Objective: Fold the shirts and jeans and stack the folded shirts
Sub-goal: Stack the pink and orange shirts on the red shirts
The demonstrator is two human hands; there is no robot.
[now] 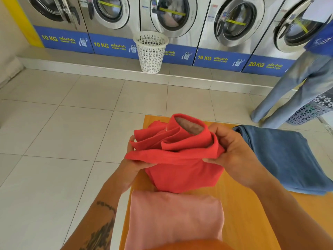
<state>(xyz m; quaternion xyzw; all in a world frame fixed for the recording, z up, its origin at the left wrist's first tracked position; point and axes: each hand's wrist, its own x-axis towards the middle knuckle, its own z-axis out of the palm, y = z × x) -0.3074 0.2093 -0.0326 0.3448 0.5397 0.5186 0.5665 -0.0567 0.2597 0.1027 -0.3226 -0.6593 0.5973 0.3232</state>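
Folded flat at the near end of the orange counter (pixel 252 222) lies a pale pink shirt (pixel 174 219), squared off and resting on the wood. Just beyond the pink shirt, a red shirt (pixel 180 159) is bunched and lifted, its lower part sagging down to the counter and touching the pink shirt's far edge. Both hands grasp the red shirt: the left hand (pixel 134 159) pinches its left side from underneath, and the right hand (pixel 228 150) is closed on its right side, thumb under the fabric edge and fingers curled over the gathered folds. Right of the red shirt, blue jeans (pixel 281 157) lie on the counter, hanging partly over its right edge. Farther beyond the counter, across the tiled floor (pixel 72 114), a white perforated basket (pixel 150 51) stands on the ledge before a row of washing machines (pixel 225 24). Right of the basket stands a person in light jeans (pixel 295 87).
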